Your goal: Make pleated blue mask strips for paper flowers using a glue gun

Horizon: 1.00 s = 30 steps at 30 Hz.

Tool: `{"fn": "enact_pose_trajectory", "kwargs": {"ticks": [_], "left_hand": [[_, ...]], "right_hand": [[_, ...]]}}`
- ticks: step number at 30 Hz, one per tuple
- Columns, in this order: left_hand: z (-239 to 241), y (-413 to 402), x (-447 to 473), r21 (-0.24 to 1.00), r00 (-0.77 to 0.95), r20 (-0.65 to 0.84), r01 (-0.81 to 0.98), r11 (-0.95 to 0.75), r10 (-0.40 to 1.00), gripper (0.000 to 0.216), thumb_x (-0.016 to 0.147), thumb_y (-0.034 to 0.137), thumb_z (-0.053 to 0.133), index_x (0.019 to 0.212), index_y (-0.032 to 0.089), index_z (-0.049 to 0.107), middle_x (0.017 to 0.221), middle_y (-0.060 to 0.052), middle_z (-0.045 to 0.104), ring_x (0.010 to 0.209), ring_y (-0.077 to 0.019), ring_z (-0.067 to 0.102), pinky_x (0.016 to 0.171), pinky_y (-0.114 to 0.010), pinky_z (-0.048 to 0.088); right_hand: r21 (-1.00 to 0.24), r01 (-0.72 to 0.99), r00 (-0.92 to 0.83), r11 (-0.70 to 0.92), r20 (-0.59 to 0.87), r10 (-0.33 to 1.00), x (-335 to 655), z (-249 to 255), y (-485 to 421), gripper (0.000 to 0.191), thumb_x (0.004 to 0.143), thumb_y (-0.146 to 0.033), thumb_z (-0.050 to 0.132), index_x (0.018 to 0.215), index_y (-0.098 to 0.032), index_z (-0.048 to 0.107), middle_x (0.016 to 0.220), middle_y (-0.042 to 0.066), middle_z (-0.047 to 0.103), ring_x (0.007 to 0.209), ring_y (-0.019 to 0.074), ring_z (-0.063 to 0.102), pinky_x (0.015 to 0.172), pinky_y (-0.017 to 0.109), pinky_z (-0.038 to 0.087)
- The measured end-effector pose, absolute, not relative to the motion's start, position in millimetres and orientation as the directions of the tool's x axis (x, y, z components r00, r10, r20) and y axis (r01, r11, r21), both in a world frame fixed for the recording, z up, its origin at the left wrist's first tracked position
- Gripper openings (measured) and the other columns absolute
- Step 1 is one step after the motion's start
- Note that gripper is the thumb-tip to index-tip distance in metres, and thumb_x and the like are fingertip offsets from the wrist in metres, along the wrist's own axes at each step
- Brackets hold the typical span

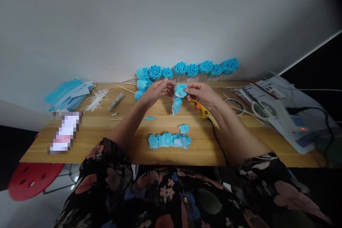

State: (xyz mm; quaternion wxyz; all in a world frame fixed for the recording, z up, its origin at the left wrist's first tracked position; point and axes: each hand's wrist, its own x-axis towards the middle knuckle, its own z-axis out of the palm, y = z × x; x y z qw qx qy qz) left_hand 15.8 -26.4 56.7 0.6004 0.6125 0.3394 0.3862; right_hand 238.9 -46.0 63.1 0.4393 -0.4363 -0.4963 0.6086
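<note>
Above the middle of the wooden table [107,139], my left hand [157,91] and my right hand [200,94] both pinch a strip of folded blue fabric [178,98], its tail hanging down between them. The fingers of both hands are closed on its upper end. On the table below lie a row of folded blue pieces [169,140] and one small loose blue piece [183,128]. A yellow glue gun [201,110] rests just under my right hand, its black cord running to the table's front edge.
Several finished blue fabric roses [184,69] line the wall at the back. A stack of blue face masks [70,94], white elastic loops [96,99] and thin wooden sticks lie at left. Scissors [256,108], papers and a power strip sit at right. A red stool [32,180] stands lower left.
</note>
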Motion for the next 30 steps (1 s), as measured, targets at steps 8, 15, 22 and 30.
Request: {"fn": "enact_pose_trajectory", "kwargs": {"ticks": [8, 15, 22, 30], "left_hand": [[24, -47, 11, 0.983, 0.616, 0.028, 0.124, -0.132, 0.787, 0.032, 0.075, 0.036, 0.08, 0.097, 0.016, 0.071, 0.097, -0.005, 0.072, 0.097, -0.021, 0.066, 0.09, -0.033, 0.052], [6, -46, 23, 0.993, 0.471, -0.043, 0.117, -0.014, 0.881, 0.021, 0.082, 0.031, 0.071, 0.093, 0.014, 0.068, 0.09, -0.007, 0.072, 0.077, -0.0161, 0.065, 0.069, -0.027, 0.053], [3, -42, 9, 0.943, 0.473, -0.114, -0.224, 0.244, 0.874, 0.043, 0.069, 0.039, 0.086, 0.1, 0.014, 0.07, 0.099, -0.013, 0.076, 0.088, -0.0228, 0.074, 0.076, -0.031, 0.058], [10, -44, 18, 0.846, 0.379, -0.236, -0.372, 0.381, 0.895, 0.035, 0.081, 0.031, 0.078, 0.112, 0.016, 0.072, 0.103, -0.013, 0.079, 0.101, -0.0263, 0.075, 0.084, -0.036, 0.062]], "right_hand": [[-0.971, -0.199, -0.196, -0.13, -0.091, 0.976, 228, 75, -35, 0.045, 0.048, -0.038, 0.1, 0.074, -0.018, 0.069, 0.058, -0.004, 0.063, 0.052, 0.007, 0.057, 0.049, 0.017, 0.051], [-0.979, -0.182, -0.179, -0.097, -0.064, 0.982, 222, 78, -34, 0.044, 0.06, -0.035, 0.096, 0.093, -0.019, 0.071, 0.064, -0.004, 0.065, 0.056, 0.0082, 0.058, 0.054, 0.021, 0.052], [-0.996, -0.04, -0.116, -0.082, -0.077, 0.99, 251, 46, -67, 0.054, 0.055, -0.054, 0.095, 0.087, -0.021, 0.068, 0.063, -0.003, 0.066, 0.053, 0.0087, 0.057, 0.051, 0.021, 0.049], [-0.988, -0.057, -0.086, -0.141, -0.136, 0.987, 264, 22, -66, 0.051, 0.055, -0.056, 0.091, 0.084, -0.022, 0.068, 0.064, -0.003, 0.065, 0.052, 0.0098, 0.055, 0.049, 0.022, 0.044]]}}
